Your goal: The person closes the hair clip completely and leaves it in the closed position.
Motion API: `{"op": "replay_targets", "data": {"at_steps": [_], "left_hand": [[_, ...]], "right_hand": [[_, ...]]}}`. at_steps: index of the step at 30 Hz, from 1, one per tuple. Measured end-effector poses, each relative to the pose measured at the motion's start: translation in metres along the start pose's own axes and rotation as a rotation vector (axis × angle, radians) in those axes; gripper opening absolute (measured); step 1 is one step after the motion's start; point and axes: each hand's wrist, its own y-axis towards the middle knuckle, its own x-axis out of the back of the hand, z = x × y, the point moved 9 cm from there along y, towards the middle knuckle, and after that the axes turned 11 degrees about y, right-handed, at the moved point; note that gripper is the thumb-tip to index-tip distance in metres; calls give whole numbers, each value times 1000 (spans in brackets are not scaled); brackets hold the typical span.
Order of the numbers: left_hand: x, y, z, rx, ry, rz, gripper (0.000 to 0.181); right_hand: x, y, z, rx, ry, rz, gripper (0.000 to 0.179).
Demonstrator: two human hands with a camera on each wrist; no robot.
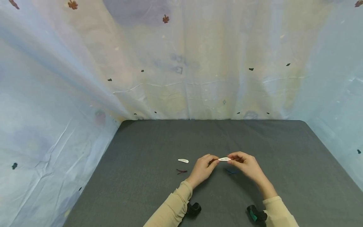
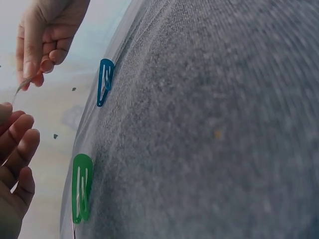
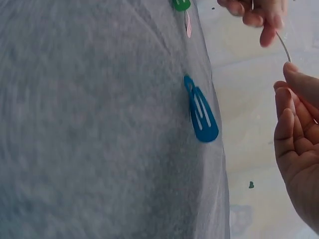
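A pale snap hair clip (image 1: 224,159) is held in the air over the grey table. My left hand (image 1: 202,168) pinches one end of it and my right hand (image 1: 246,164) pinches the other. Both wrist views show the clip edge-on as a thin curved strip between the fingertips. Below it, a blue hair clip (image 3: 204,114) rests on the cloth, nearer my right hand. On my left hand's side lies a green hair clip (image 2: 82,186), which I cannot make out in the head view.
Left of my left hand lie another pale hair clip (image 1: 183,160) and a dark red clip (image 1: 181,171). Black wrist devices (image 1: 194,209) sit below both forearms. Patterned sheeting (image 1: 184,63) hangs behind the grey table (image 1: 153,138) and along its sides.
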Motion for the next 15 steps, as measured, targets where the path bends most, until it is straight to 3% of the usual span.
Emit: {"op": "replay_targets", "data": {"at_steps": [15], "left_hand": [[15, -16, 23, 35, 16, 10, 23]], "right_hand": [[1, 11, -32, -92, -220, 83, 15]]}}
